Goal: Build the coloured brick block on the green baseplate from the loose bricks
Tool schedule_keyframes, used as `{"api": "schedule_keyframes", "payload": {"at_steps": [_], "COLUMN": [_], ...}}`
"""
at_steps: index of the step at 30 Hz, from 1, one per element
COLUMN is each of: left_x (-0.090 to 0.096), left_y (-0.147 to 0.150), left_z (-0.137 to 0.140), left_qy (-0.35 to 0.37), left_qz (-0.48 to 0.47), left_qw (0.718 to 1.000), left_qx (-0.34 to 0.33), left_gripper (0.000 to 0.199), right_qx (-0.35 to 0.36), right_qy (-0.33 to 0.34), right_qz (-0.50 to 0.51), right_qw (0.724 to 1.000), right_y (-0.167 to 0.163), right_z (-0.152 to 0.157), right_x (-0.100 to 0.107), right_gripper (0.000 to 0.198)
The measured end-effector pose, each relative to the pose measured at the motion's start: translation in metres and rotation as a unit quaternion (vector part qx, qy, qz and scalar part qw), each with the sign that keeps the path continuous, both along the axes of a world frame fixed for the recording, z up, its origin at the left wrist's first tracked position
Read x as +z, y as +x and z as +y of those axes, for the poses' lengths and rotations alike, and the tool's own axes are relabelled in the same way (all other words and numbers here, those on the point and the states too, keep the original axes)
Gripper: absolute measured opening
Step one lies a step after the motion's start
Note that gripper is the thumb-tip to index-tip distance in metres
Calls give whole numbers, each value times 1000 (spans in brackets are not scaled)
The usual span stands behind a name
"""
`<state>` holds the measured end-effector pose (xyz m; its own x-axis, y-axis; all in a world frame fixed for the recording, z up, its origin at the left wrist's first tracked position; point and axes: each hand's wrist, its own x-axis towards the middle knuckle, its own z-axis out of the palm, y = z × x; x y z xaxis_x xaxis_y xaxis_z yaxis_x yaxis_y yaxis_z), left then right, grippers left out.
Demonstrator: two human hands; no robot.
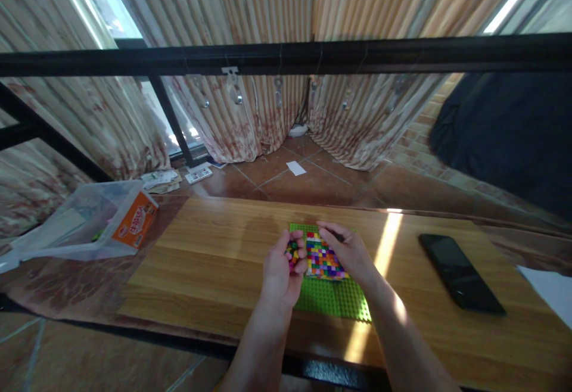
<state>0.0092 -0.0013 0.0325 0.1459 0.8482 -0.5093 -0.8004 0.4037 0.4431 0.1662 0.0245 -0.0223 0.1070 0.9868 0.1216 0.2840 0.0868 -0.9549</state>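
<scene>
A green studded baseplate (333,299) lies on the wooden board, and on it stands a block of many-coloured small toy bricks (322,260), with a red one near its far left corner. My left hand (286,267) is curled, palm up, around several loose toy bricks (292,252) in pink, yellow and dark colours, just left of the block. Over the block's far right part reaches my right hand (346,252), its thumb and fingers drawn together by the far edge. Whatever those fingertips pinch is too small or hidden to make out.
A black phone (460,273) lies on the wooden board (214,249) to the right, near a white sheet (547,291). At the left sits a clear plastic bin (96,249) with an orange label. A dark metal rail (286,58) crosses beyond the board, in front of curtains.
</scene>
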Motion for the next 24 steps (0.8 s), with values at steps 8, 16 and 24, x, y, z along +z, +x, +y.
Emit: {"api": "schedule_keyframes", "payload": {"at_steps": [8, 16, 24], "left_x": [-5, -6, -7], "left_y": [6, 11, 18], "left_z": [0, -3, -7], "left_qy": [-2, 21, 68], "left_qz": [-25, 28, 94], "left_qw": [999, 999, 993], "left_qx": [-31, -39, -38], "left_gripper": [31, 26, 22], "right_qx": [36, 72, 57], "right_qy": [113, 109, 92], "right_qz": [-83, -141, -121], "right_qw": [989, 981, 987], "right_y": [-15, -27, -31], "right_z": [-28, -36, -36], "right_x": [46, 47, 44], "right_gripper": [20, 18, 10]}}
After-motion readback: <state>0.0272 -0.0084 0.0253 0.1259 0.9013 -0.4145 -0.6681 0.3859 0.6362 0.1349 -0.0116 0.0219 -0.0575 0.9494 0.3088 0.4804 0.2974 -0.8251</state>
